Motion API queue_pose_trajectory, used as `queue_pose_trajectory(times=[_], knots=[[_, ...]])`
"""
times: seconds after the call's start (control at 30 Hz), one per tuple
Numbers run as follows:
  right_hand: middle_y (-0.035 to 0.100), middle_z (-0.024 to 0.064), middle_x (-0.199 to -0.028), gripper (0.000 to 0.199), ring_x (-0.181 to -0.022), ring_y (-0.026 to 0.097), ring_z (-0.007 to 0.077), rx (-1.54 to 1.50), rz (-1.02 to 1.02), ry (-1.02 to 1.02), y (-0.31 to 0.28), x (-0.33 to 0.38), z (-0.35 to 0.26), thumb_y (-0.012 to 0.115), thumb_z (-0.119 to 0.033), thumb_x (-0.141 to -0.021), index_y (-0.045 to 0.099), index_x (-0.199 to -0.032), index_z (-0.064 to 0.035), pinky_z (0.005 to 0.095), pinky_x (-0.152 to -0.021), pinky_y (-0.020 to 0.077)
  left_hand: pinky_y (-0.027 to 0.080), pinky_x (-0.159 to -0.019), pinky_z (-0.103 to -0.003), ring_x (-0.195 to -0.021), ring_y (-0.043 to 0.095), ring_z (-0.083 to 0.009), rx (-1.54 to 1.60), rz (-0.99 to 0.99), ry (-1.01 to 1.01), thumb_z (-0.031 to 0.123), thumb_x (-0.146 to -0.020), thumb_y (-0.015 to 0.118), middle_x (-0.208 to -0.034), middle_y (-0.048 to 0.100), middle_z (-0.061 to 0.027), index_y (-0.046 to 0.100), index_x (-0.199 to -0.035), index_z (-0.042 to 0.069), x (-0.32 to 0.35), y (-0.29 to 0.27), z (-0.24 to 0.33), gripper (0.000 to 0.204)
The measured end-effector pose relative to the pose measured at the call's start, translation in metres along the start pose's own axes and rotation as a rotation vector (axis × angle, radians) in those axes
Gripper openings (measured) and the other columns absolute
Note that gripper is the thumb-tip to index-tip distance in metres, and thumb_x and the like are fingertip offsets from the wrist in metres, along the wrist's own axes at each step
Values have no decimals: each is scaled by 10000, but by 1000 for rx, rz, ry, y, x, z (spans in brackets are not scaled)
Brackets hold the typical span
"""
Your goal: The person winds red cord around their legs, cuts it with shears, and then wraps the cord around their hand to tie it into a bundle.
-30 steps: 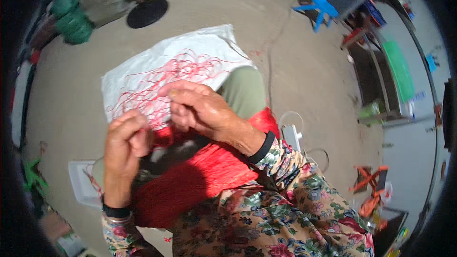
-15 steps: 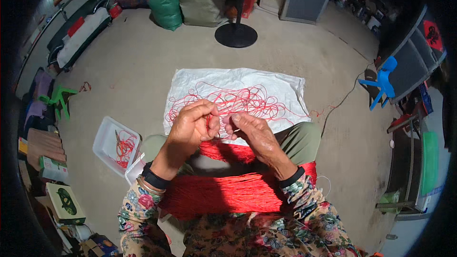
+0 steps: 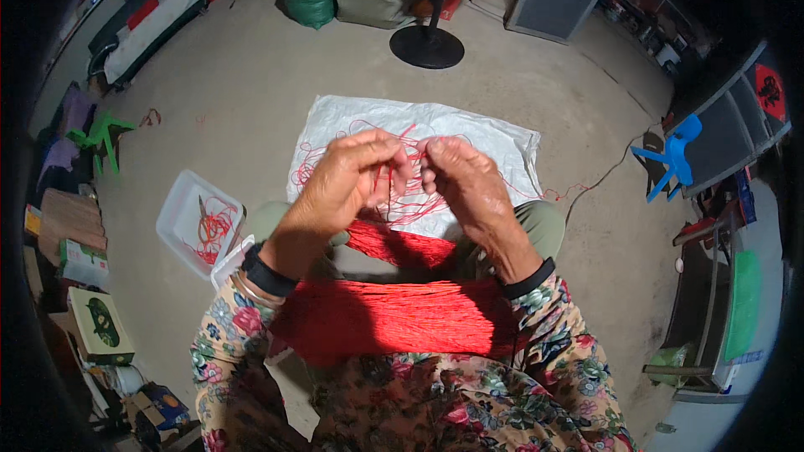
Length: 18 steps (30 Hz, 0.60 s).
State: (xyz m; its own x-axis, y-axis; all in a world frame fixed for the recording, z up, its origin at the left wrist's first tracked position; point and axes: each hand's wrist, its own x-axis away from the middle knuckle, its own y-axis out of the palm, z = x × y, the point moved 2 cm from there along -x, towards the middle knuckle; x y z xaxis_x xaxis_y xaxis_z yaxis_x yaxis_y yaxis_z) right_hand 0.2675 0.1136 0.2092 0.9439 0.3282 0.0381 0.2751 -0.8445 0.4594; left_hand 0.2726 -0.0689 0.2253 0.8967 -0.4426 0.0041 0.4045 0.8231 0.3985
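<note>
My left hand [image 3: 356, 172] is raised above my knees, its thumb and fingers pinched on a red cord [image 3: 407, 131] whose end sticks up past the fingertips. Close beside it, my right hand [image 3: 465, 172] has thumb and forefinger pressed together at the same cord. Strands hang below the left fingers. Across my lap lies a thick bundle of red cords [image 3: 394, 318], and a second part of red cords [image 3: 402, 247] shows between my knees. Beyond the hands, loose loops of red cord [image 3: 310, 169] spread over a white sheet [image 3: 494, 130] on the floor.
To the left stands a white plastic tub [image 3: 172, 226] holding scissors [image 3: 202, 209] and cord scraps. A green stool [image 3: 105, 136] and cartons [image 3: 100, 318] are farther left. A black fan base [image 3: 427, 48] is ahead; a blue chair [image 3: 670, 155] stands at right.
Both hands have risen and moved slightly forward, their fingertips closer together. A cord end now shows above the left fingertips. The whole view has shifted a little.
</note>
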Motion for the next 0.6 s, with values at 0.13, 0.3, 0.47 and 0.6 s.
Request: queue_pose_trajectory(times=[0.13, 0.3, 0.47, 0.6], knots=[[643, 74, -910, 230, -717, 584, 119, 35, 29, -123, -11, -10, -30, 567, -218, -989, 601, -1075, -8, 244, -637, 493, 438, -505, -198, -858, 637, -125, -479, 42, 430, 240, -983, 520, -1027, 675, -118, 620, -941, 22, -5, -13, 36, 243], [663, 163, -1075, 222, -789, 652, 152, -130, 104, -305, -40, -18, -63, 525, -216, -1009, 572, -1067, -6, 240, -648, 556, 404, -487, -186, -792, 632, -90, -447, 203, 305, 277, -934, 592, -951, 685, -63, 637, -999, 62, -13, -69, 138, 229], [655, 145, -1052, 237, -901, 666, 195, -27, 137, -452, -62, -19, -84, 539, -231, -1005, 559, -1084, -8, 284, -790, 567, 397, -473, -175, -728, 615, -82, -624, 412, 482, 279, -971, 547, -873, 668, -25, 617, -1039, 75, 4, -119, 224, 227], [648, 141, -1057, 257, -949, 653, 207, 73, 129, -610, -71, -18, -97, 533, -253, -1009, 573, -1081, -10, 301, -841, 551, 365, -500, -150, -823, 611, -46, -694, 516, 507, 356, -976, 561, -943, 671, 17, 628, -1129, 94, 21, -138, 233, 311]])
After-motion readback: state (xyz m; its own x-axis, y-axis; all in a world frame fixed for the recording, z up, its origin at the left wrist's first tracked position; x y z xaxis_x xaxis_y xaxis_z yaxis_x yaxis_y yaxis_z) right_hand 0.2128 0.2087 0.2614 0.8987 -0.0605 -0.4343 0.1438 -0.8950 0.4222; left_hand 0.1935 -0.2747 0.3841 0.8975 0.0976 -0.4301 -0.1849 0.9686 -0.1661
